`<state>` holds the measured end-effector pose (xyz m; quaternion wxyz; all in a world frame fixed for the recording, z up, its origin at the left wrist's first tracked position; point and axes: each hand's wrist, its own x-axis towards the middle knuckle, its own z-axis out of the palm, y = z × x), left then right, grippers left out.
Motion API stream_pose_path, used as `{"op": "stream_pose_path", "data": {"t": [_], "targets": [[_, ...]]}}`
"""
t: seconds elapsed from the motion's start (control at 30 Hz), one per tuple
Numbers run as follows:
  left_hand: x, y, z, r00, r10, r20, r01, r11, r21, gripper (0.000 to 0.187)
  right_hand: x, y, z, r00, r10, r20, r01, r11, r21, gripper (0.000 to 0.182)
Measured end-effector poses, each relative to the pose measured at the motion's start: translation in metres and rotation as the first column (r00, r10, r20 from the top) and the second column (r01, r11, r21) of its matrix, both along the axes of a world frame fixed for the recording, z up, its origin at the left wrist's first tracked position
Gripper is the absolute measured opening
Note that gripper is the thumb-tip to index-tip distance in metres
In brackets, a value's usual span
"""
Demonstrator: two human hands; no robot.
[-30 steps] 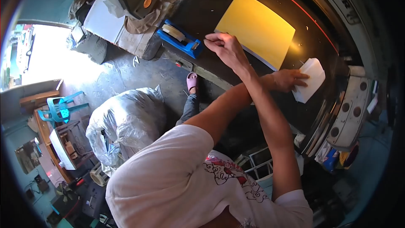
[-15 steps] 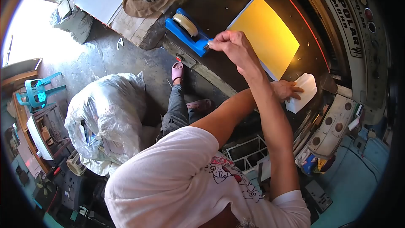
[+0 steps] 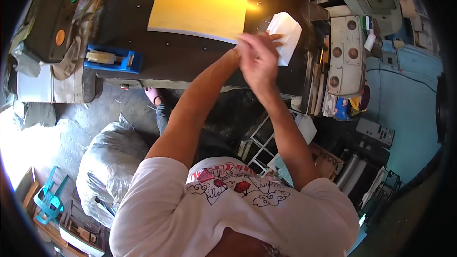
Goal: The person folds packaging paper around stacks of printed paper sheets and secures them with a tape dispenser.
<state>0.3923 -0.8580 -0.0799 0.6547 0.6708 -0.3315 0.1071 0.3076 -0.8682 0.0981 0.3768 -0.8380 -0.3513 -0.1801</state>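
A folded white paper piece (image 3: 288, 31) lies on the dark table. My left hand (image 3: 276, 39) rests on its left side with fingers stretched out, its back partly hidden. Above it, my right hand (image 3: 259, 62) crosses over the left wrist, and its fingers are smeared by motion. Whether it holds anything cannot be made out. A stack of yellow sheets (image 3: 200, 7) lies left of both hands. The blue tape dispenser (image 3: 131, 62) with its pale roll stands farther left, near the table's front edge, touched by neither hand.
The dark table (image 3: 166, 59) ends at a front edge below my forearms. A grey panel with round holes (image 3: 343, 54) stands at the right. A plastic-wrapped bundle (image 3: 112, 162) and a turquoise chair (image 3: 47, 200) are at the lower left.
My right hand has left the tape dispenser and moved over to my left hand at the white paper. The view has turned, so the dispenser and yellow sheets appear farther left.
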Motion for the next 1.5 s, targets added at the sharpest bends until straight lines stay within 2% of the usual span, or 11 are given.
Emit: {"op": "stream_pose_path", "data": {"t": [0.03,0.07,0.13,0.23,0.4,0.53,0.63,1.03,1.37,1.43,1.5], "targets": [[-0.004,0.006,0.010,0.975,0.145,0.169,-0.177,0.965,0.193,0.052,0.002,-0.034,-0.014,0.996,-0.085,-0.006,0.085,0.994,0.070,0.018],[-0.008,0.013,0.020,0.897,0.261,0.356,-0.382,0.863,0.330,0.056,-0.001,-0.071,-0.021,0.971,-0.230,-0.058,0.227,0.972,-0.066,0.032],[-0.019,0.021,0.039,0.938,0.261,0.226,-0.342,0.797,0.498,0.071,-0.003,-0.128,-0.045,0.941,-0.323,-0.096,0.304,0.937,-0.174,0.060],[-0.016,0.019,0.034,0.951,0.236,0.199,-0.298,0.870,0.393,0.082,-0.002,-0.166,-0.071,0.921,-0.382,-0.077,0.352,0.900,-0.256,0.066],[-0.020,0.021,0.038,0.946,0.243,0.215,-0.312,0.863,0.398,0.074,0.011,-0.158,-0.094,0.921,-0.370,0.123,0.389,0.869,-0.306,0.074],[-0.018,0.022,0.038,0.943,0.251,0.219,-0.323,0.850,0.416,0.071,0.015,-0.146,-0.105,0.890,-0.412,0.195,0.451,0.855,-0.257,0.073],[-0.020,0.021,0.037,0.947,0.248,0.203,-0.312,0.855,0.415,0.070,0.018,-0.141,-0.105,0.854,-0.454,0.256,0.517,0.800,-0.304,0.071],[-0.017,0.020,0.035,0.948,0.239,0.208,-0.308,0.850,0.428,0.078,0.020,-0.136,-0.111,0.811,-0.492,0.317,0.579,0.752,-0.314,0.069],[-0.018,0.018,0.034,0.949,0.231,0.215,-0.309,0.814,0.491,0.086,0.022,-0.133,-0.098,0.697,-0.650,0.303,0.716,0.602,-0.354,0.079],[-0.017,0.018,0.033,0.936,0.243,0.256,-0.343,0.797,0.497,0.081,0.024,-0.135,-0.098,0.696,-0.651,0.302,0.716,0.600,-0.357,0.079],[-0.017,0.017,0.032,0.922,0.254,0.293,-0.373,0.786,0.493,0.079,0.020,-0.143,-0.093,0.616,-0.686,0.387,0.780,0.465,-0.418,0.078]]}}
